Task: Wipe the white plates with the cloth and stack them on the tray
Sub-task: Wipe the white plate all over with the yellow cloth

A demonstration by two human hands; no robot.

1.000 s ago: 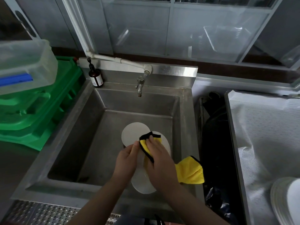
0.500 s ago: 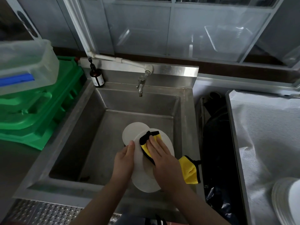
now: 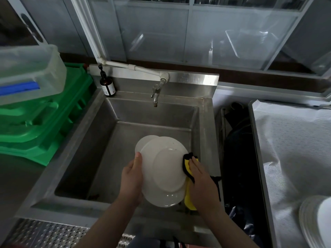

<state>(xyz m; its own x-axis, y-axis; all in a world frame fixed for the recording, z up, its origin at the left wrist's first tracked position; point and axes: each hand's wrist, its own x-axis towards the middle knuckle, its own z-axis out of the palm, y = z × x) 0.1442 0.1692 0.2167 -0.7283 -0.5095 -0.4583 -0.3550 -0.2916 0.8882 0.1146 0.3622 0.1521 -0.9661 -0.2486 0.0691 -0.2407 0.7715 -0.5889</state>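
Over the steel sink [image 3: 86, 145] I hold a white plate [image 3: 163, 171] tilted toward me. My left hand [image 3: 131, 178] grips its left rim, thumb on the front. My right hand [image 3: 200, 183] presses the yellow cloth with black trim [image 3: 188, 169] against the plate's right rim, fingers straight. Another white plate [image 3: 143, 143] lies in the sink behind it, mostly hidden. A stack of white plates [image 3: 317, 222] sits at the lower right on the tray [image 3: 258, 158] lined with white sheeting.
A tap [image 3: 155, 93] juts over the sink's back wall, with a brown pump bottle [image 3: 107, 85] at the back left corner. Green crates [image 3: 41, 120] under a clear plastic tub [image 3: 30, 72] stand left. A dark gap [image 3: 234, 149] separates sink and tray.
My right hand slid the cloth from the plate's upper middle to its right rim. The plate's face is now uncovered and my left hand shifted along the left rim.
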